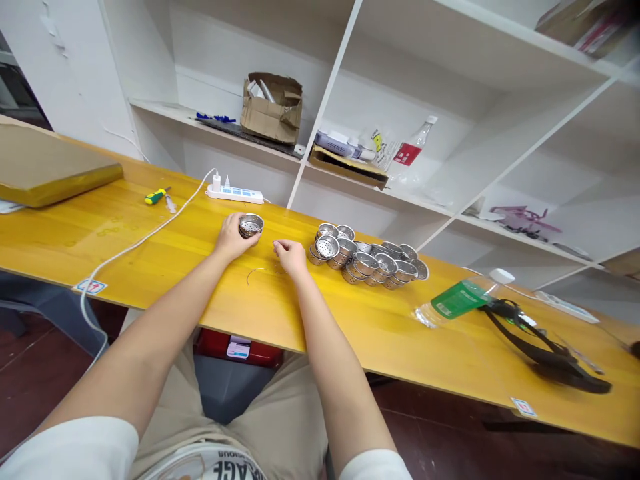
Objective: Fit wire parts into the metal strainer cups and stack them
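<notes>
Our left hand (231, 240) is closed around a perforated metal cup (251, 225), with the thumb on the near side and the fingers wrapped round the far left of its wall. The cup stands upright with its mouth up, just on the near side of the white power strip (235, 194), towards that strip's right end; a second rim seems to show under the first, so we may have a nested pair. Our right hand (293, 257) is nearly closed, farther right and nearer to us than the strip, thumb and fingertips drawn together; we cannot tell whether they pinch anything thin

We judge the cup to be light and stiff, thin-walled, more likely to dent than to break. Its shiny metal probably slips a little under dry fingers, though the holes should add some bite. The best hold looks to be round the side wall just below the rim, thumb opposite fingers, without a hard squeeze; if two are nested, the lower may slide off or jam

A thin curved wire (254, 270) lies nearer to us than the strip, and looks springy and easy to lose. The stacked perforated cups (367, 263) stand to the strip's right, best taken one column at a time by the upper wall
</notes>
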`<move>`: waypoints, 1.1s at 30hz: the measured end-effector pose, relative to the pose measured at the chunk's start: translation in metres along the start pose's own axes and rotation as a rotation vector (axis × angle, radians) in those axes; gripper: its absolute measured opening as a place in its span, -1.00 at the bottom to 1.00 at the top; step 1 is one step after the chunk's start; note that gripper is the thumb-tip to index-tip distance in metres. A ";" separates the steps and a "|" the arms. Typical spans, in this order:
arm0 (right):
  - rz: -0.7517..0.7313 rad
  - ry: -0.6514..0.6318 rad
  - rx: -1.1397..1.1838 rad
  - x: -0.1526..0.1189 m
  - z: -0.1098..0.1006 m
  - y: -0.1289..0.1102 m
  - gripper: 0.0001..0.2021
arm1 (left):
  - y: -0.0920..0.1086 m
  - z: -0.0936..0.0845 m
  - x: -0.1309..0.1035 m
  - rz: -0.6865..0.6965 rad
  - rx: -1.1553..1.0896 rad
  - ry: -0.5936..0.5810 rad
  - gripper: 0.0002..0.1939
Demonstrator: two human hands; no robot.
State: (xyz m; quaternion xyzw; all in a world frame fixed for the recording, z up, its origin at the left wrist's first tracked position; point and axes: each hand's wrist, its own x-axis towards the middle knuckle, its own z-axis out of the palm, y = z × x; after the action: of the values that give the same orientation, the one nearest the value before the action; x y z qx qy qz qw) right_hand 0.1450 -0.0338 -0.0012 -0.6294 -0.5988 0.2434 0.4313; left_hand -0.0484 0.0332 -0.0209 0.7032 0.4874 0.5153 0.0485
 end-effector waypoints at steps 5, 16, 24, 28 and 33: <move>0.113 -0.047 0.390 -0.001 0.006 -0.004 -0.78 | 0.005 -0.001 0.001 0.040 0.010 0.020 -0.47; 0.112 -0.053 0.851 -0.006 -0.001 -0.019 -0.86 | 0.010 -0.007 -0.007 0.158 0.018 0.008 -0.51; 0.125 -0.070 0.787 -0.006 0.005 -0.016 -0.87 | -0.006 -0.002 0.003 0.007 -0.035 0.091 -0.47; 0.130 -0.075 0.749 -0.006 0.006 -0.015 -0.86 | -0.008 -0.002 0.007 -0.013 -0.054 0.115 -0.48; 0.144 -0.070 0.729 -0.005 0.008 -0.013 -0.85 | -0.007 -0.006 0.008 -0.002 -0.050 0.179 -0.51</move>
State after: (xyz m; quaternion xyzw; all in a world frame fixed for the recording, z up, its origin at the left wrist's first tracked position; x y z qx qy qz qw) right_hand 0.1306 -0.0382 0.0051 -0.4665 -0.4415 0.4919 0.5879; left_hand -0.0574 0.0403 -0.0171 0.6525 0.4773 0.5881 0.0227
